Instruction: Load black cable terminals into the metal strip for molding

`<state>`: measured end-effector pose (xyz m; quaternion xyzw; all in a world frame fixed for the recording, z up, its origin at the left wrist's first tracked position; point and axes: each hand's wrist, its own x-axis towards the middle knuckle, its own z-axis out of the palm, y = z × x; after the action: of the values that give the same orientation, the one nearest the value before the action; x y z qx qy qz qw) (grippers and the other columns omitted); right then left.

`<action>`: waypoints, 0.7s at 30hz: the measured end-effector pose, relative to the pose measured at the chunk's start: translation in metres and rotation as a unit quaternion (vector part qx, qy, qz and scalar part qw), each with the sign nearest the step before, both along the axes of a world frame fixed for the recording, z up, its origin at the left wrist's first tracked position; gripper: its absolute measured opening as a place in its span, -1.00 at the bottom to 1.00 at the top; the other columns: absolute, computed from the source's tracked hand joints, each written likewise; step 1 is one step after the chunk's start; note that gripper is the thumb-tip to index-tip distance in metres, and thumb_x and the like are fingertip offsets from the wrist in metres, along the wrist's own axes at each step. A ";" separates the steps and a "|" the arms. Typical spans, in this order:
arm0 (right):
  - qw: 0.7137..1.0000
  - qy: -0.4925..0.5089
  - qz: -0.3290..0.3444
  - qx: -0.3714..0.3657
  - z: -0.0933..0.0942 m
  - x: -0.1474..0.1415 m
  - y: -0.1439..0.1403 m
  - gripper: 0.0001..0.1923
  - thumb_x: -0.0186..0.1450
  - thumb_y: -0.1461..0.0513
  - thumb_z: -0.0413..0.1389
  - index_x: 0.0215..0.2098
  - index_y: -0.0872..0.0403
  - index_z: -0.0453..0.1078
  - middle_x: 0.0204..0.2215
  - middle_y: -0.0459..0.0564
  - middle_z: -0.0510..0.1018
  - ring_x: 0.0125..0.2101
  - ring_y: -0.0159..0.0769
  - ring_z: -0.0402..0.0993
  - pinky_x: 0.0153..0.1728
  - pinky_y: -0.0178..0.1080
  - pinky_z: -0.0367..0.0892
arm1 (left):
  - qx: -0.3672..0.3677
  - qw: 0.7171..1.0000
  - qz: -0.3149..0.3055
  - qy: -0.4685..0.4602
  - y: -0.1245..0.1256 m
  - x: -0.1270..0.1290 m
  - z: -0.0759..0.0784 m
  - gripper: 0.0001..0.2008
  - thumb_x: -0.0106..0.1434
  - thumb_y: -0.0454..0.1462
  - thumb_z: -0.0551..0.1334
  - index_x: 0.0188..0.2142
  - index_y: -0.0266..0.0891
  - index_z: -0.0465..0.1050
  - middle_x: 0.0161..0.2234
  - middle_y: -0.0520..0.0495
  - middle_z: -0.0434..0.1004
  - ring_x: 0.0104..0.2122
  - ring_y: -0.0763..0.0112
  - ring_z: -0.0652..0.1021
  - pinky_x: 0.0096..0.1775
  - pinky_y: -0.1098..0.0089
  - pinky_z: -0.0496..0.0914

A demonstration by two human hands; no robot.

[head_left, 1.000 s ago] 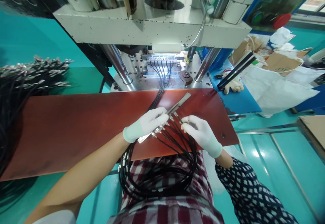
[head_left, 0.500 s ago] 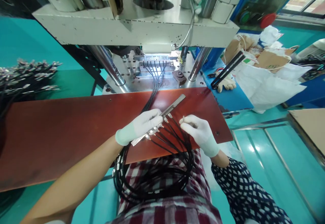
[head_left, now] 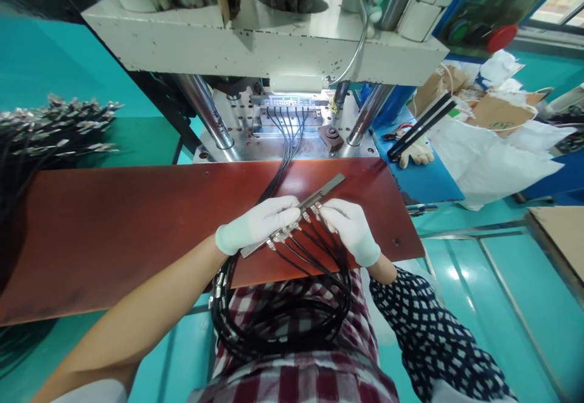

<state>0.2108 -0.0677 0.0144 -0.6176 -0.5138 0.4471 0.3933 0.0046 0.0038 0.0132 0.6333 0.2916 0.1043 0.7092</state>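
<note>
Factory workstation: heavy cream-painted steel press [head_left: 255,44] on chrome columns, lit mould plate [head_left: 287,114] holding black cables, red emergency-stop button [head_left: 500,36], bundled terminal-tipped black wires [head_left: 55,129], teal-painted floor [head_left: 479,305].

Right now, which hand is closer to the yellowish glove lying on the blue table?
The right hand is nearer: the yellowish glove lies up and to its right on the blue table. The left hand sits farther left, resting on the metal bar.

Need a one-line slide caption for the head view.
Gloved left hand steadies a metal bar on the red board; right hand seats a cable end.
</note>
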 end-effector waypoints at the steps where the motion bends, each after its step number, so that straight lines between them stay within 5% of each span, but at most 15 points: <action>1: 1.000 0.008 0.000 0.005 -0.001 0.000 0.000 -0.64 0.29 0.12 0.04 -0.56 0.21 0.25 -0.65 -0.15 0.24 -0.57 -0.62 0.12 -0.48 -0.47 0.09 | 0.005 1.000 0.000 0.000 0.000 0.000 0.000 -0.56 0.36 0.09 0.10 -0.31 -0.28 0.25 -0.47 0.07 0.27 -0.52 0.56 0.33 -0.57 0.56 0.27; 10: 0.997 0.055 -0.053 0.033 -0.002 -0.009 -0.001 -0.68 0.25 0.24 0.03 -0.63 0.20 0.16 -0.68 -0.15 0.20 -0.59 -0.62 0.11 -0.50 -0.46 0.08 | 0.044 0.999 0.004 -0.015 -0.002 0.002 -0.003 -0.60 0.38 0.04 0.09 -0.31 -0.27 0.23 -0.46 0.08 0.27 -0.52 0.57 0.32 -0.55 0.55 0.28; 21: 0.998 0.056 -0.023 0.035 -0.011 -0.003 -0.002 -0.65 0.31 0.18 0.04 -0.57 0.21 0.20 -0.64 -0.15 0.23 -0.57 -0.63 0.13 -0.46 -0.46 0.10 | 0.083 0.996 0.012 0.033 -0.005 0.001 -0.001 -0.60 0.37 0.06 0.09 -0.32 -0.25 0.21 -0.46 0.08 0.27 -0.51 0.54 0.36 -0.55 0.54 0.32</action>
<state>0.2074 -0.0700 0.0038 -0.5895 -0.4918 0.4534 0.4529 0.0059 -0.0009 0.0118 0.6896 0.3130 0.1161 0.6426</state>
